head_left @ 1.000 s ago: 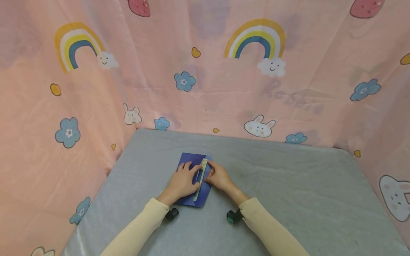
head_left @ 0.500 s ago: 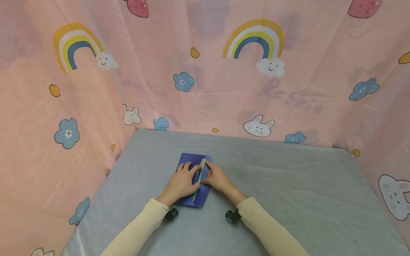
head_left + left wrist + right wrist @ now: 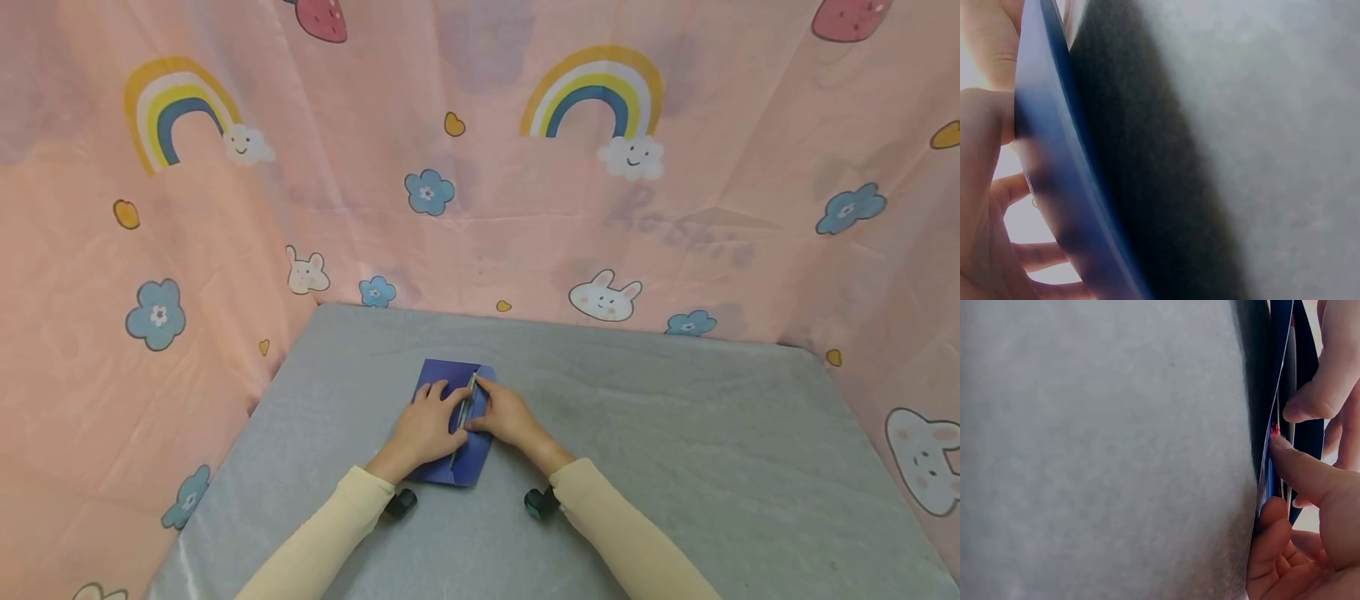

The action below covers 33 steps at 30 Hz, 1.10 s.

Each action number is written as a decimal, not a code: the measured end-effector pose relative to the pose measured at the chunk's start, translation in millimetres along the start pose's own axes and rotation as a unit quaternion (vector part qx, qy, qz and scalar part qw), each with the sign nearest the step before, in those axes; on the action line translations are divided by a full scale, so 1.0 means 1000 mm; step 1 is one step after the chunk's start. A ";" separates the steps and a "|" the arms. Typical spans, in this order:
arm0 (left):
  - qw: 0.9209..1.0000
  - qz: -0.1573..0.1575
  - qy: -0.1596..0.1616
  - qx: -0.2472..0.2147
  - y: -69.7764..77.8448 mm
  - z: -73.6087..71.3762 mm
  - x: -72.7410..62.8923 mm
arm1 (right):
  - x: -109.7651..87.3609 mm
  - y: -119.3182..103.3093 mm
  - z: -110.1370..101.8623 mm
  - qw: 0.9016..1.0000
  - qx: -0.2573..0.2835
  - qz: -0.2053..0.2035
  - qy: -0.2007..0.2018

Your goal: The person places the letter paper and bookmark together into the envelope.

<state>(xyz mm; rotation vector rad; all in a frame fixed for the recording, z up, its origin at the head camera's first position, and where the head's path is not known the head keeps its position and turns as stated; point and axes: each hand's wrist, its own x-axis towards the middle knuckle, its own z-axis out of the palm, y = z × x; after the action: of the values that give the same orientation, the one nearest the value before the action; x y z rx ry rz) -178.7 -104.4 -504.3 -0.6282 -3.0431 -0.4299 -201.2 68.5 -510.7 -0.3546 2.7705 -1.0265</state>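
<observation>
A blue envelope [image 3: 444, 373] lies on the table, with its lighter flap [image 3: 478, 446] folded out to the right. Only a thin pale-green edge of a patterned card [image 3: 464, 412] shows in its opening; the rest is hidden inside. My left hand [image 3: 426, 423] rests on the envelope body, fingers spread, with thumb and forefinger by the opening. At the card's exposed edge is my right hand [image 3: 512, 415], thumb and forefinger set apart along it. The right wrist view shows the right thumb [image 3: 1300, 467] against the card's edge and the other fingers curled beside the flap.
A grey cloth covers the table [image 3: 675, 450]. Behind and at both sides hangs a pink printed curtain [image 3: 510, 242]. A small black device [image 3: 401, 502] sits under the left wrist, another black device [image 3: 540, 503] under the right.
The card has slid left into the envelope, its visible strip narrowing to a thin edge. My right hand has moved left with it; my left hand has stayed in place.
</observation>
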 end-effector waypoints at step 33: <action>1.000 0.000 -0.023 0.008 -0.001 -0.003 -0.001 | 0.002 -0.002 0.001 0.999 -0.040 -0.006 0.006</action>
<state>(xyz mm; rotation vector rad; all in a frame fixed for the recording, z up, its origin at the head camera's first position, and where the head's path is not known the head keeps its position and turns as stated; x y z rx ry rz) -178.5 -106.7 -501.7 -0.6462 -3.0860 -0.3958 -202.7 65.6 -510.6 -0.3779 2.8298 -0.9257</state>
